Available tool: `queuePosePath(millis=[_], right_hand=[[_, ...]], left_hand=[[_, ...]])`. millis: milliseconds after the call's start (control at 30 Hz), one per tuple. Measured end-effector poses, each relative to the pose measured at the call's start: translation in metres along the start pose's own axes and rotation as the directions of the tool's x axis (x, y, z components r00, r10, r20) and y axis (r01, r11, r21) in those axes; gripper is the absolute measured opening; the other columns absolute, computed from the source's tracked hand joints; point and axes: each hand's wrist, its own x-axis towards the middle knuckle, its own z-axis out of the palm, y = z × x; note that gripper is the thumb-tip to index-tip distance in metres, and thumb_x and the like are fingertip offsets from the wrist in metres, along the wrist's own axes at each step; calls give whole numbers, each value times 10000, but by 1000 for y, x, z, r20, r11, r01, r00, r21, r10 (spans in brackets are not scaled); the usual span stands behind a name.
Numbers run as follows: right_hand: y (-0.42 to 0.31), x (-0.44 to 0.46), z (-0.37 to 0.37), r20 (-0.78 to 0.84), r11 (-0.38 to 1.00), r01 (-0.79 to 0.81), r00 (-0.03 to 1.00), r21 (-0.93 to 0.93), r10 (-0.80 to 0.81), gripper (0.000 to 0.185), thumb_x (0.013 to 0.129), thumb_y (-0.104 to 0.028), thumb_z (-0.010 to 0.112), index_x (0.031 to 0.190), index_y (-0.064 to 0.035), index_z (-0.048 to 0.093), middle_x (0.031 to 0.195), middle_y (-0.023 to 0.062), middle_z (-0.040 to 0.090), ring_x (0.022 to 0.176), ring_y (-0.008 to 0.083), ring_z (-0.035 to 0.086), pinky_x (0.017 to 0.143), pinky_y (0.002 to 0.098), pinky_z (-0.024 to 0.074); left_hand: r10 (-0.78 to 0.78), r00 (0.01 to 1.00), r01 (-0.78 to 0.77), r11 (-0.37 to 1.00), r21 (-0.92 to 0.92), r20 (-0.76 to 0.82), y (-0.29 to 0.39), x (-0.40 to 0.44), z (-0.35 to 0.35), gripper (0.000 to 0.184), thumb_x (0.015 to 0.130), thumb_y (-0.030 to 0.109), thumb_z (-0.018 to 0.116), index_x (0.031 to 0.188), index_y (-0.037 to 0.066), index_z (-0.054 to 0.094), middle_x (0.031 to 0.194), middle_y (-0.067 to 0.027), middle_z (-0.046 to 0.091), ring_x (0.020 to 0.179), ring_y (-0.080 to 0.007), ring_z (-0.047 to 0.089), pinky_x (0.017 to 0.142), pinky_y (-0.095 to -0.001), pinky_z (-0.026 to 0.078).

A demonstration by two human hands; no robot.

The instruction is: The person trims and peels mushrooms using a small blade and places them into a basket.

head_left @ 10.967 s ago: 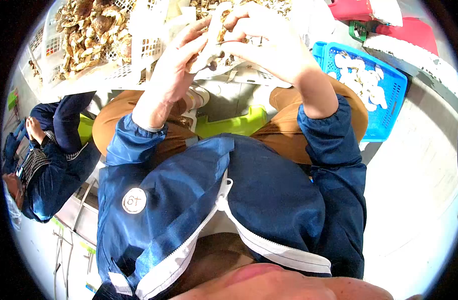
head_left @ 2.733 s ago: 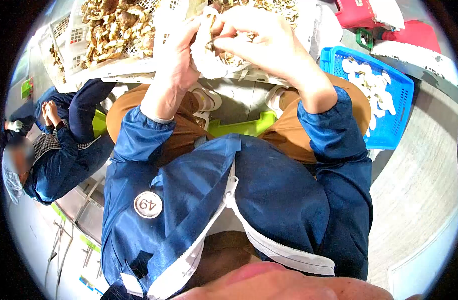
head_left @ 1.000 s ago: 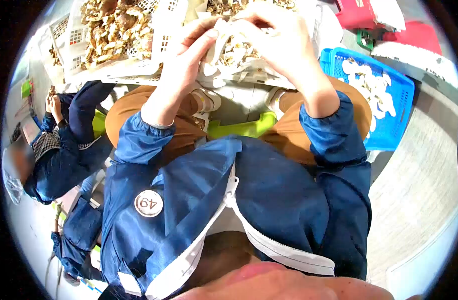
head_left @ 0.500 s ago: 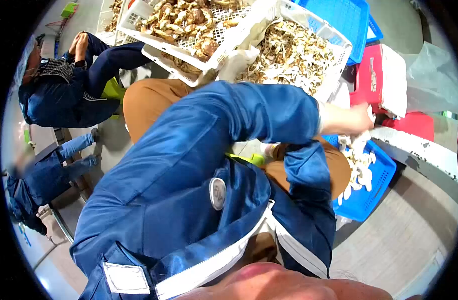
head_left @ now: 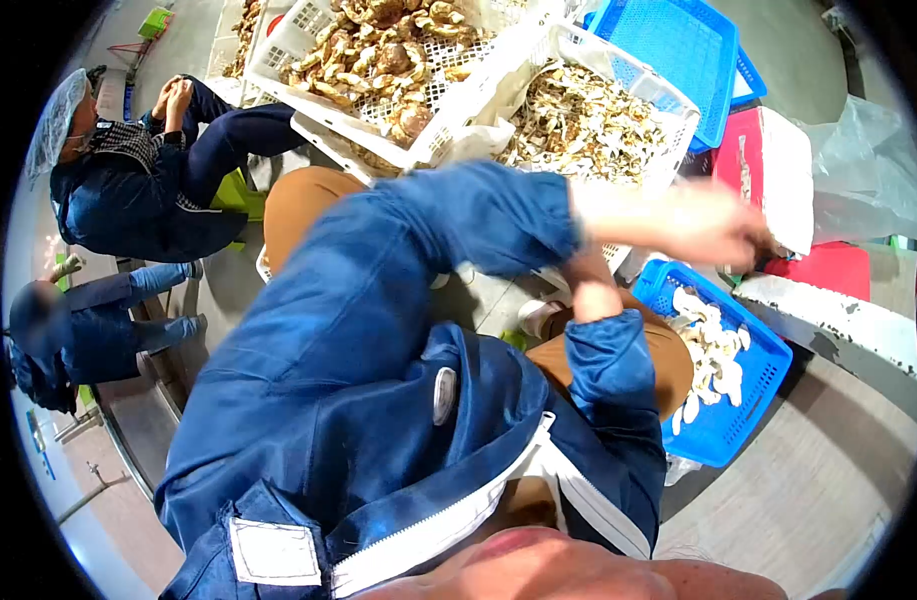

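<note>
My left hand (head_left: 713,222) is stretched across to the right, above the near edge of a blue basket (head_left: 753,425). Motion smears its fingers, and a dark brownish patch shows at their tips, too blurred to name. In the basket lie pale mushroom pieces (head_left: 716,365). My right forearm (head_left: 593,298) comes up from its pushed-back sleeve and passes under my left forearm. That arm hides the right hand's fingers and whatever they may hold. Ahead of my arms, a lined white crate (head_left: 678,125) holds many sliced mushrooms (head_left: 583,115).
Another white crate (head_left: 278,50) holds brown mushrooms (head_left: 393,60). Stacked blue trays (head_left: 668,45), a red box (head_left: 743,160) and a worn white beam (head_left: 828,310) are at right. A seated person (head_left: 143,190) and another person (head_left: 98,325) are at left.
My left hand has lifted away from the blue basket and drawn back a little to the left. My right wrist has come into sight, and the view has shifted slightly.
</note>
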Motion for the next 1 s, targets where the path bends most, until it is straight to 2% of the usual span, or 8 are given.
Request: queuePosePath(millis=[67,133,167,267,500,800,867,1000], right_hand=[[5,-4,-13,-159,985,64,986,162,-38,215,858,-201,587,980,-38,660,889,219,656,931,390,634,821,471,497],[8,-8,-27,-329,970,96,944,225,-17,161,843,-179,608,833,-24,646,785,211,649,790,411,643,717,498,509],[9,-7,-30,-347,958,105,938,267,-6,167,844,-186,614,847,-23,652,798,213,655,792,411,644,716,497,510],[3,0,-36,-316,935,89,949,342,26,173,846,-194,634,866,-24,660,804,216,666,775,405,652,707,482,515],[-14,25,-30,-281,943,106,960,316,-14,176,865,-209,650,870,-33,636,789,188,669,766,380,662,690,452,516],[-15,25,-48,-415,860,125,904,494,107,173,861,-200,680,881,-28,672,802,170,673,727,331,662,672,399,514],[-12,20,-56,-409,759,134,894,637,186,168,860,-182,719,895,-21,685,710,91,654,640,159,614,612,305,481],[-10,9,-68,-369,337,286,904,897,215,158,894,-185,738,933,-36,699,775,-20,655,713,43,559,639,214,450]], left_hand=[[292,893,-162,918,362,-342,-34,-38,-94,294,909,209,582,1151,68,669,1037,-157,698,877,-316,694,802,-414,551],[-43,883,168,959,228,-467,-71,-93,-193,311,912,194,565,1155,23,657,1077,-181,684,994,-351,662,883,-428,526],[-215,876,347,902,256,-431,-58,-127,-232,416,955,165,592,1361,99,538,1164,-110,684,1001,-255,659,892,-348,540],[-591,753,548,320,773,-289,-148,-216,-273,412,936,238,604,1298,42,593,1214,-167,659,1124,-304,633,957,-403,507],[-736,666,590,422,688,-119,-192,-243,-253,439,944,181,563,1365,58,547,1304,-172,615,1190,-322,592,1021,-404,455],[-542,694,720,537,441,-474,-137,-264,-293,556,919,306,687,1369,29,515,1278,-158,618,1081,-217,638,917,-314,517],[-551,719,672,707,220,-423,-106,-268,-305,545,941,294,667,1390,38,494,1287,-134,603,1112,-209,627,937,-319,521],[-373,766,133,889,-438,-524,-63,-245,-251,557,966,170,603,1449,-12,390,1204,-141,616,1065,-162,610,951,-292,499]])
